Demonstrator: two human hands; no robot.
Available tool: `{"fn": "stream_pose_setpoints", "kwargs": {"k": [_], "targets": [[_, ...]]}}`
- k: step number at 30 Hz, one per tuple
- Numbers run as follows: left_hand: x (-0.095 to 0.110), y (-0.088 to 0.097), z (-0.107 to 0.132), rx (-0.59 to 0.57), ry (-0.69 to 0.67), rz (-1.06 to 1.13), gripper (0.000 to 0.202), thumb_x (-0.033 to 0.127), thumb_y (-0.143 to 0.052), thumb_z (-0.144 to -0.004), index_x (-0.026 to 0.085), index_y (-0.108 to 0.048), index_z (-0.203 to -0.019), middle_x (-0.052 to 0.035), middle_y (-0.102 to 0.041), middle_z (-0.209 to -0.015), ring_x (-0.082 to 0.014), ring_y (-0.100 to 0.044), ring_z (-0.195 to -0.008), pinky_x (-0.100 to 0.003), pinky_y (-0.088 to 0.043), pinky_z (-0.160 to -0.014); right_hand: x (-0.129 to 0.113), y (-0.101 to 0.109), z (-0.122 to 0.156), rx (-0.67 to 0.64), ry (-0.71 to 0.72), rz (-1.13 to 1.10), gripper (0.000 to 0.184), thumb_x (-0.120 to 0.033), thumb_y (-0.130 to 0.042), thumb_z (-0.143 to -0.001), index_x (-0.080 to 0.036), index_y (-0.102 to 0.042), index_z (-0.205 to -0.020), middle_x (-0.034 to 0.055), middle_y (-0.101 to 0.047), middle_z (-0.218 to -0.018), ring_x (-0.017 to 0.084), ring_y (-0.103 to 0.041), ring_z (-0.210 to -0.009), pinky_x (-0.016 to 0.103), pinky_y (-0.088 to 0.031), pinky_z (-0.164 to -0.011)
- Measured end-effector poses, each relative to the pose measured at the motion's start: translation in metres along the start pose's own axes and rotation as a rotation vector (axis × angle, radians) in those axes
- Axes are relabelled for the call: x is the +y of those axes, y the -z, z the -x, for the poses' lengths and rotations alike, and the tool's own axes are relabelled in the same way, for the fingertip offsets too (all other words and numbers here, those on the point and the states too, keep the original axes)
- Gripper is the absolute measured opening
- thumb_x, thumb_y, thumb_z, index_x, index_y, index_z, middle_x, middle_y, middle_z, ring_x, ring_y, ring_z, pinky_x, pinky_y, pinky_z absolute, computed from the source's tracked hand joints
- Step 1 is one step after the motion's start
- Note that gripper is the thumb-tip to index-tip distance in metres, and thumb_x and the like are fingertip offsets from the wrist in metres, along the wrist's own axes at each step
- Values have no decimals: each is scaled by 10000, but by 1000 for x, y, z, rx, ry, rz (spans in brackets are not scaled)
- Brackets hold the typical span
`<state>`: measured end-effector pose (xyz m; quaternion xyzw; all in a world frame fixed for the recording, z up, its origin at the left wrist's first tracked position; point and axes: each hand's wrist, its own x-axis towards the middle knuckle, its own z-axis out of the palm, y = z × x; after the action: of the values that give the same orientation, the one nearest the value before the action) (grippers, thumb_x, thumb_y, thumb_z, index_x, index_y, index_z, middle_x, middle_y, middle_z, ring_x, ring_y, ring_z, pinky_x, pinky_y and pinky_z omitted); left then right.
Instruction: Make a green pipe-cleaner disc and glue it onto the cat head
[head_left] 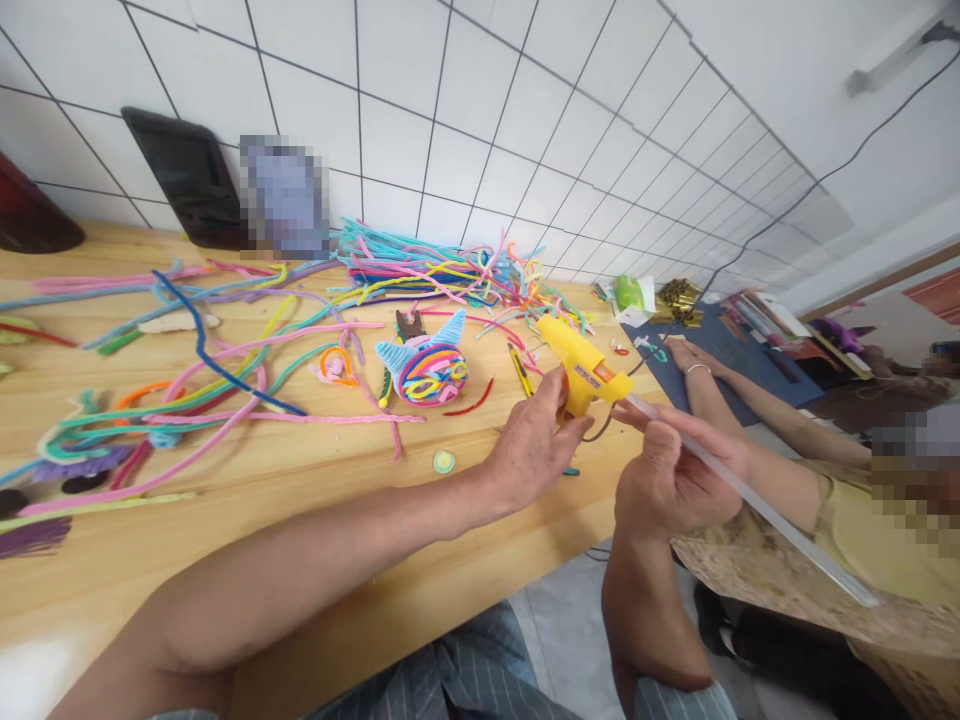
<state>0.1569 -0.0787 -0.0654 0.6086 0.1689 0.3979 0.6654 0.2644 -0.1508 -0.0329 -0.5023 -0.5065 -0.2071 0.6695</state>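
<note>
My left hand (529, 440) is wrapped around a yellow glue gun (574, 360) above the table, its front end pointing up and left. A long translucent glue stick (772, 515) runs out of the gun's rear towards the lower right. My right hand (660, 485) is closed on that stick, thumb on top, just behind the gun. Another person's forearm (784, 480) reaches in behind my right hand; which fingers near the gun's rear are whose is hard to tell. Left of the gun sits a round pipe-cleaner animal head (431, 370) with light-blue pointed ears.
Loose pipe cleaners (225, 375) cover the table's left, with a bundle (420, 265) along the tiled wall. A yellow cutter (520, 370) and a small round disc (444, 462) lie nearby. A co-worker's hands (686, 355) rest on a dark blue mat (720, 345).
</note>
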Motion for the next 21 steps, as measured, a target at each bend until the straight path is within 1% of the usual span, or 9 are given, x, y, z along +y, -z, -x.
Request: {"fn": "stream_pose_setpoints", "kwargs": {"k": [5,11,14,18,21], "targets": [[0,-1,1,9,4,-5,339,165,-673,-974,229,-509,-1264,-101,-769,-1305,-273,-758,-1214,-402,-586,-1014,3,0,2,15,4,-2,120,-311,-826,-946,-201,-814,-992,25,-851,-859,236,-827,-671,404,-699,-605],[0,0,2,12,-14,-51,299,169,-676,-976,232,-514,-1220,-82,-774,-1260,-257,-767,-1147,-367,-576,-950,3,-2,2,58,9,-1,175,-368,-845,-925,-201,-816,-969,25,-844,-827,243,-815,-635,426,-709,-590],[0,-1,3,14,-10,-34,295,179,-682,-976,231,-515,-1215,-77,-778,-1233,-248,-770,-1111,-359,-575,-931,4,-2,2,76,8,20,207,-407,-842,-924,-204,-816,-956,26,-844,-810,250,-818,-635,438,-714,-594],[2,-3,3,26,39,23,333,164,-697,-963,225,-514,-1235,-78,-789,-1204,-244,-777,-1088,-359,-584,-916,5,-3,2,42,-15,11,200,-402,-830,-937,-204,-813,-947,29,-846,-817,241,-819,-652,432,-712,-629],[7,-4,3,45,64,53,347,143,-702,-957,226,-513,-1236,-78,-796,-1206,-249,-779,-1135,-375,-580,-971,6,-4,2,31,-6,-13,189,-386,-830,-945,-199,-817,-973,28,-850,-834,229,-815,-655,414,-704,-640]]}}
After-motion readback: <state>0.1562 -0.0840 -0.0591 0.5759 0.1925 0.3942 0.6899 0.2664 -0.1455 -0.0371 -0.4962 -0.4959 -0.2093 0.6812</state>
